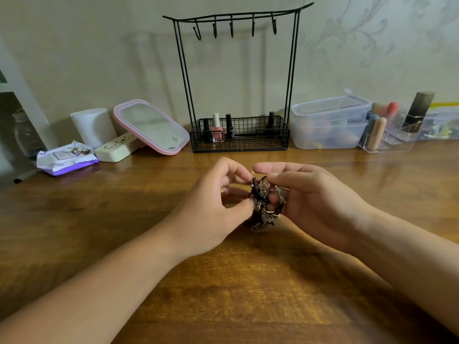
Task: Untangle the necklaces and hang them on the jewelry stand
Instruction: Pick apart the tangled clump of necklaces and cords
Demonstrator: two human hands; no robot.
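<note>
- While both hands work over the table (74, 232), head view shows a necklace knot (263, 202) held between them, just above the wood, center frame.
- Knot: black cord w/ silver chain mixed in; a short chain end hangs at the bottom, close to the tabletop; can't tell if it touches.
- L hand (213, 209): thumb and forefinger curled in, pinching the knot's left side; other fingers curled behind.
- R hand (310, 197): fingers curled round the knot's right side, gripping it; forefinger stretched over the top toward the L hand.
- Stand (238, 78): black wire, upright at the table's back by the wall, straight beyond the hands, well apart from them. Five hooks on the top bar, all bare.
- Stand's base is a wire basket w/ polish bottles (216, 127) upright inside: one pink, the rest dark.
- Left of stand: pink-rimmed mirror (151, 126) tilted back, resting on a cream case (116, 148); white roll (93, 126) behind; purple wipes pack (65, 158) near the left edge.
- Right of stand: lidded clear tub (327, 122), then a clear organizer (392, 137) w/ lipstick-like tubes and a dark bottle.
</note>
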